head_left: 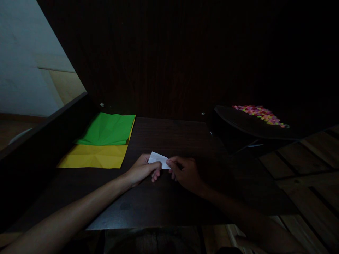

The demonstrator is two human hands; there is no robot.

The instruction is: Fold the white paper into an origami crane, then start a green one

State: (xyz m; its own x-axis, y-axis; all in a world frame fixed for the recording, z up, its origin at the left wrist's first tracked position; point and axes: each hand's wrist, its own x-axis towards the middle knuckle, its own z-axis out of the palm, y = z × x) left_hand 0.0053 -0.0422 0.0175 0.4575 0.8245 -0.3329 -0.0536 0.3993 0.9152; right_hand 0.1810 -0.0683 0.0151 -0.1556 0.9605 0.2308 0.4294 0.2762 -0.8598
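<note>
While our left hand (145, 169) and right hand (187, 173) pinch a white paper slip (158, 157) over the bench (169, 135), presumably to steady it from both ends, a green sheet (109, 128) overlaps a yellow sheet (95, 156). Whether the dark rounded support (234, 121) bearing colourful bits (262, 113) is a container, we cannot tell.

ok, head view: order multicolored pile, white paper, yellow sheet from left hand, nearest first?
1. White paper: held in the left hand.
2. Yellow sheet: off to that hand's left, partly under the green sheet.
3. Multicolored pile: far right, toward the back.
</note>
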